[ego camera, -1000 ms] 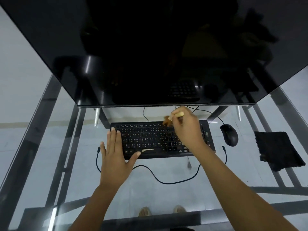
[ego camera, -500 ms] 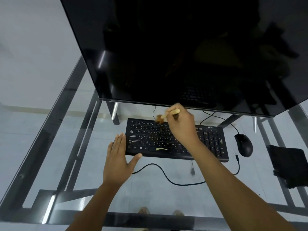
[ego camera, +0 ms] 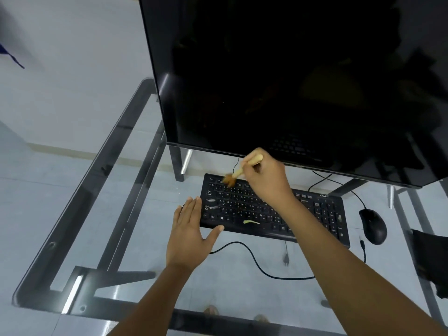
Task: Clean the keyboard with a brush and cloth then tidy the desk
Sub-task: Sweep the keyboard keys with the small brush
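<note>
A black keyboard (ego camera: 317, 215) lies on the glass desk (ego camera: 72, 214) below the monitor. My right hand (ego camera: 266, 177) grips a wooden-handled brush (ego camera: 234, 177); its brown bristles touch the keyboard's top-left keys. My left hand (ego camera: 190, 232) lies flat with straight fingers at the keyboard's left end, thumb against the front edge. A pale yellowish scrap (ego camera: 251, 222) sits on the space bar, and whitish smears mark the left keys. A black cloth (ego camera: 431, 260) lies at the desk's right edge, partly cut off.
A large dark monitor (ego camera: 291, 81) hangs over the back of the desk on metal legs. A black mouse (ego camera: 373, 225) sits right of the keyboard. A black cable (ego camera: 257, 260) loops across the glass in front. Feet show through the glass below.
My right hand has swept the brush leftwards along the keyboard's top row to its left corner. My left hand has slid off the keys to the keyboard's left end. My view has turned left.
</note>
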A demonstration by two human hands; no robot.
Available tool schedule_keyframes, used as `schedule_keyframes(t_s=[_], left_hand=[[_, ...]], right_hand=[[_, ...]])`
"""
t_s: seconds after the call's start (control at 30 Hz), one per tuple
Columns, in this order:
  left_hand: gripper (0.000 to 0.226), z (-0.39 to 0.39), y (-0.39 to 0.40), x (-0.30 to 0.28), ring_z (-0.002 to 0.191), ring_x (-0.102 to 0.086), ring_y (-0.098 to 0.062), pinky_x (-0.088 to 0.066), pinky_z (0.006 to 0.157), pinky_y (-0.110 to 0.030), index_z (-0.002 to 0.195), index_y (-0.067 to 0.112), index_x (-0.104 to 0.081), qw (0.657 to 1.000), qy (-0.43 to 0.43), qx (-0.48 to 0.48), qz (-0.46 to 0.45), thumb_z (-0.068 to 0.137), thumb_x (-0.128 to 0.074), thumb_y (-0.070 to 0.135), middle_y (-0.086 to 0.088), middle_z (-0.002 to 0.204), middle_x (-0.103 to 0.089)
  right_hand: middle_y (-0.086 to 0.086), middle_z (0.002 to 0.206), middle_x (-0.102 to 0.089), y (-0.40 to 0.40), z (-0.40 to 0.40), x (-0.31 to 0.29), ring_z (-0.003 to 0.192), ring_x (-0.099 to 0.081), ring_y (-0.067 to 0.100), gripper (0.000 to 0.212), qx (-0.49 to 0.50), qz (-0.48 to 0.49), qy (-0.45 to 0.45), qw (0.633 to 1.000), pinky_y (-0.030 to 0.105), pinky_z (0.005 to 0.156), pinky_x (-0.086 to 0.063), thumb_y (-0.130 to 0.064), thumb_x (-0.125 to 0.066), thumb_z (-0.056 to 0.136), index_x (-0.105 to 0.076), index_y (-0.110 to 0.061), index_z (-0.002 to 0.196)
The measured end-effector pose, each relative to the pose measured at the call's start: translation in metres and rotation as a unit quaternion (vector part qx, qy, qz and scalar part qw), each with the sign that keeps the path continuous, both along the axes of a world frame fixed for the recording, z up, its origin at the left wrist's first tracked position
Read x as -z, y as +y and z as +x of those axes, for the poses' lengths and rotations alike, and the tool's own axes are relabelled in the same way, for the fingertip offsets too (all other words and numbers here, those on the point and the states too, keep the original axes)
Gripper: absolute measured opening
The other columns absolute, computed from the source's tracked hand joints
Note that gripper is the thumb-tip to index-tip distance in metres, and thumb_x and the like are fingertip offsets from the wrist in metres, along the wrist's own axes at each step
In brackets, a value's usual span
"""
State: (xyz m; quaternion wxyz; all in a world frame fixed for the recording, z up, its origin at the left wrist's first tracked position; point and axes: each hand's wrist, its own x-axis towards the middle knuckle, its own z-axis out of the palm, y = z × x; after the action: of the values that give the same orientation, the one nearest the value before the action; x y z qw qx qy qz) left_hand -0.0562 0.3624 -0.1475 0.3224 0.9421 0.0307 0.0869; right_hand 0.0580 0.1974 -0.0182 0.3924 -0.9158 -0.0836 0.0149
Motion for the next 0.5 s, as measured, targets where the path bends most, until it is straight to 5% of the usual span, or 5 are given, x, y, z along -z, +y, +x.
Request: schedule_keyframes(t_s=[0.1,0.2,0.37,0.5], left_hand=[[0.085,0.000,0.001,0.002,0.144,-0.013,-0.009,-0.007,0.119,-0.032,0.146,0.011,-0.031,1.000,0.004,0.004,0.001,0.084,-0.048,0.066,-0.005,0.151,-0.035],[0.084,0.000,0.001,0.003,0.144,-0.017,-0.013,-0.007,0.120,-0.033,0.146,0.011,-0.030,1.000,0.003,0.006,0.005,0.085,-0.051,0.064,-0.005,0.150,-0.036],[0.083,0.000,0.001,0.004,0.144,-0.017,-0.013,-0.008,0.120,-0.034,0.146,0.011,-0.030,1.000,0.004,0.004,0.009,0.086,-0.050,0.065,-0.005,0.150,-0.036],[0.083,0.001,0.001,0.003,0.144,-0.020,-0.015,-0.010,0.120,-0.035,0.146,0.011,-0.031,1.000,0.002,0.005,0.008,0.086,-0.050,0.065,-0.005,0.149,-0.038]], right_hand=[[0.001,0.078,-0.069,0.013,0.005,0.003,0.065,-0.067,0.012,0.007,-0.053,-0.071,0.013,0.996,0.034,0.062,-0.058,-0.015,-0.056,0.095,-0.058,-0.013,0.088],[-0.004,0.076,-0.066,0.023,0.010,0.001,0.064,-0.065,-0.002,0.008,-0.018,-0.011,-0.043,0.999,0.015,0.057,-0.052,-0.010,-0.056,0.095,-0.058,-0.013,0.087],[0.002,0.086,-0.067,0.036,0.007,0.011,0.072,-0.065,0.011,0.006,-0.050,-0.064,-0.002,0.997,0.028,0.062,-0.053,-0.014,-0.055,0.095,-0.059,-0.016,0.091],[-0.003,0.078,-0.072,0.033,0.003,0.011,0.066,-0.064,-0.003,0.007,-0.023,0.010,0.044,0.999,0.016,0.063,-0.051,-0.013,-0.055,0.094,-0.061,-0.013,0.090]])
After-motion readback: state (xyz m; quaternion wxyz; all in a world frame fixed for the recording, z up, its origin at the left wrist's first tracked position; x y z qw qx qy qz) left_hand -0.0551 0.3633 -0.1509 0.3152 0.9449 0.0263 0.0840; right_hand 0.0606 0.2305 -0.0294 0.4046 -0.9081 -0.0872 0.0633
